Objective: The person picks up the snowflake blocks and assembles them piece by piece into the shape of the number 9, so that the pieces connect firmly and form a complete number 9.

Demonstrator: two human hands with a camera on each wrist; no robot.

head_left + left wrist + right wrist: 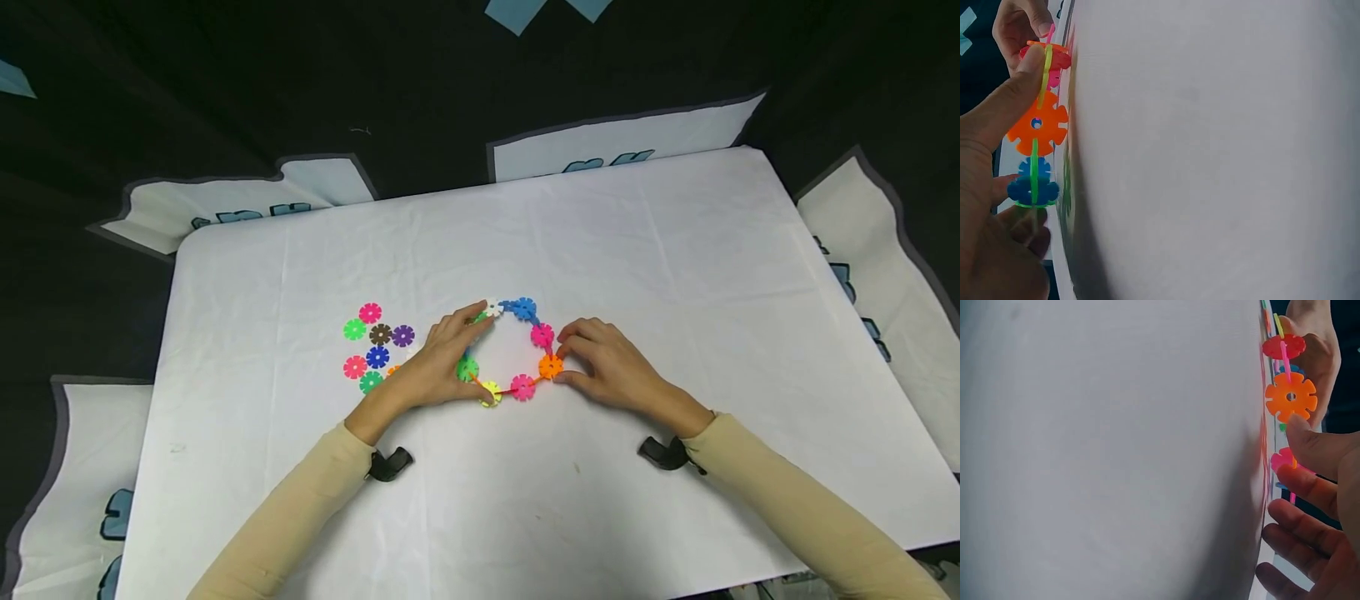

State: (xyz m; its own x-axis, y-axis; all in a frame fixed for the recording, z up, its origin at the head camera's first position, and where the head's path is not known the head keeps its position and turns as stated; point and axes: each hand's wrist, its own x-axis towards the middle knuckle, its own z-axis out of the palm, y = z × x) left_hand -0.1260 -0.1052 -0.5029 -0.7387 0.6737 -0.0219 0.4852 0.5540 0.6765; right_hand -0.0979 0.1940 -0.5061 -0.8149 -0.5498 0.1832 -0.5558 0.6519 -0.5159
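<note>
A ring of interlocked, notched plastic snowflake discs in several colours is held between both hands. My left hand (438,362) grips its left side, with the thumb at the yellow disc (490,394) and the fingers by the white disc (493,308). In the left wrist view, an orange disc (1038,115) and a blue disc (1033,190) show between thumb and fingers. On the other side, my right hand (611,367) pinches the ring around the orange disc (551,367). The right wrist view shows its thumb on that disc's edge and a fingertip at a pink disc (1284,459).
Left of the ring, loose discs lie on the white-covered table (675,250), among them a brown disc (380,334) and a purple disc (403,336). My left forearm and hand partly cover this group. A dark curtain (420,100) hangs behind the table.
</note>
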